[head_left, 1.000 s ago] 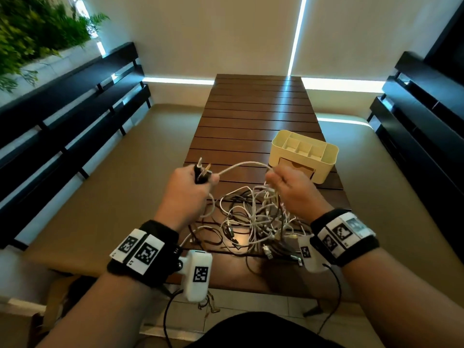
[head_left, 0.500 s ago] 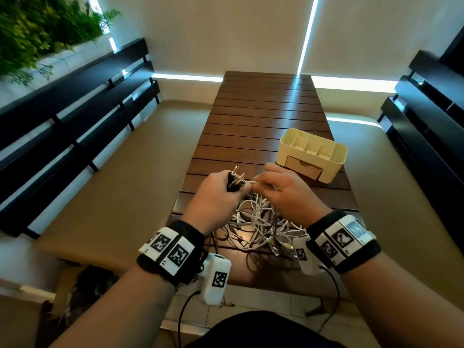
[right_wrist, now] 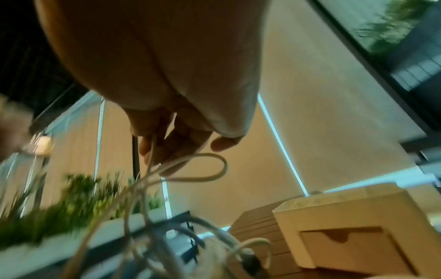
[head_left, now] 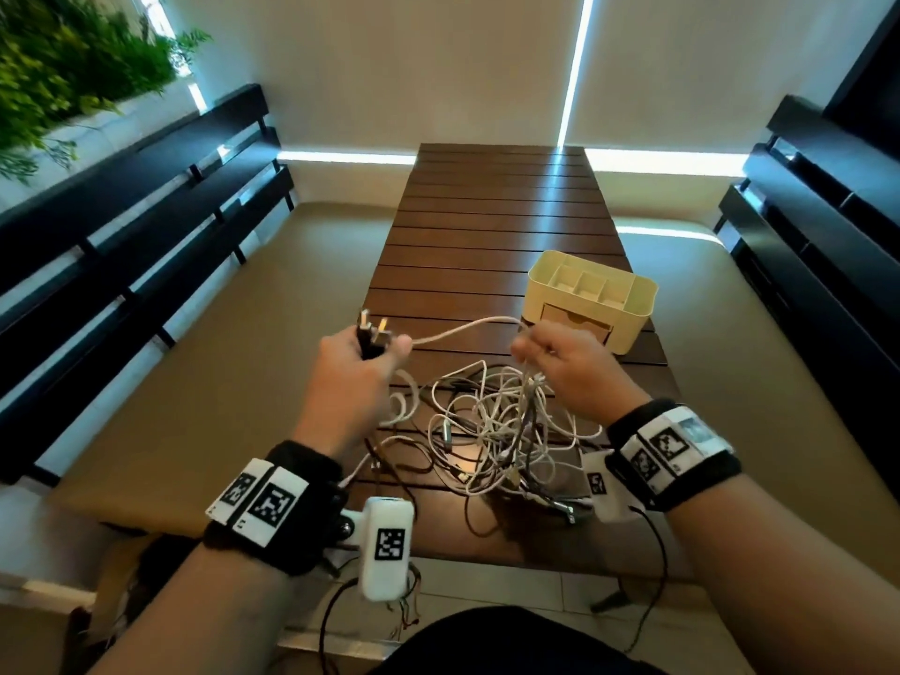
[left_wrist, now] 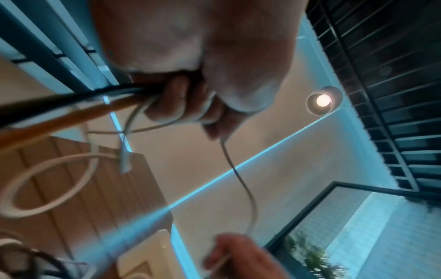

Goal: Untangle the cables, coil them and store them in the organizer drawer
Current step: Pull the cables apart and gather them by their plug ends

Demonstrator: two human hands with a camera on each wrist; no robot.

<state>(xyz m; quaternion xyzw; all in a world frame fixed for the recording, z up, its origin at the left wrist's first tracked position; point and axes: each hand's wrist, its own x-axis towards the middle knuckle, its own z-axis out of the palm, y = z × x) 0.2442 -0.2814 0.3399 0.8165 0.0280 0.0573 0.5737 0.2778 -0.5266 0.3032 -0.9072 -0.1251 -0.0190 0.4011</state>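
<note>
Above the worktop (head_left: 492,226), hands have drawn apart: left hand (head_left: 353,377) gripping plugs (head_left: 371,333), right hand (head_left: 567,367) pinching the white cable (head_left: 465,328), freeing length from the tangle (head_left: 496,426).

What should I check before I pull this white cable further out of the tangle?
1. Left hand grips the plug: ok.
2. Right hand pinches the white cable: ok.
3. Cable free of the tangle: not ok, it runs back into it.
4. Drawer open for storing: not ok, shut.
5. Organizer clear of the pull: ok, behind the right hand.
6. Knots inside the tangle: cannot tell.
</note>
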